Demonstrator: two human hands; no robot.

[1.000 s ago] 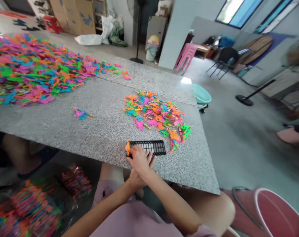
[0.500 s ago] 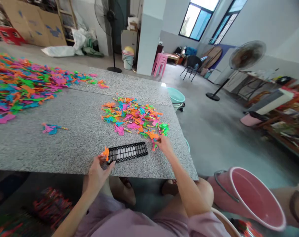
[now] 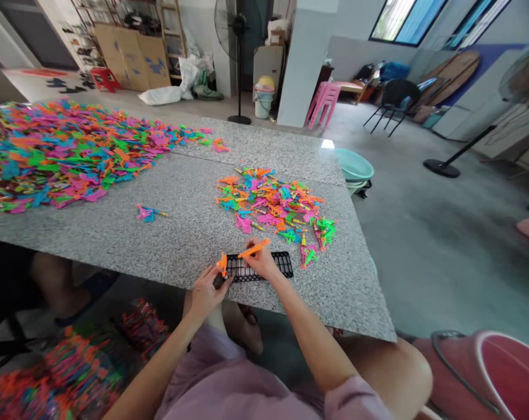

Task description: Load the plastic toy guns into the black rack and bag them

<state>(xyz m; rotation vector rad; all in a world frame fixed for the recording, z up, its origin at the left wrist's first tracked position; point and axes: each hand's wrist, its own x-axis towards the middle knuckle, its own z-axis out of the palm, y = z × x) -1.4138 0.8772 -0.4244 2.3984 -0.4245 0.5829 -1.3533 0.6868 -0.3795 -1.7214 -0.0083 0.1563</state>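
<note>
At the table's front edge lies a long black lattice plastic basket (image 3: 284, 263). My left hand (image 3: 206, 291) is closed around its left end, thumb along the near side. An orange plastic piece (image 3: 223, 263) stands upright at that end, against the left fingertips. Above the middle of the basket, my right hand (image 3: 259, 260) pinches an orange toy gun (image 3: 254, 249), tilted up to the right. Just beyond is a loose pile of small coloured plastic toy guns (image 3: 268, 201), some with yellow tips. A pink and green toy gun (image 3: 308, 255) lies right of the basket.
A large heap of coloured plastic pieces (image 3: 72, 151) covers the left of the speckled stone table (image 3: 185, 233). One pink and blue toy gun (image 3: 148, 213) lies apart. A pink bucket (image 3: 469, 361) stands at lower right; bagged pieces (image 3: 72, 373) are on the floor at left.
My right hand has moved left from the pile's edge to above the basket, bringing an orange toy gun. My left hand stays at the basket's left end. The view has turned left.
</note>
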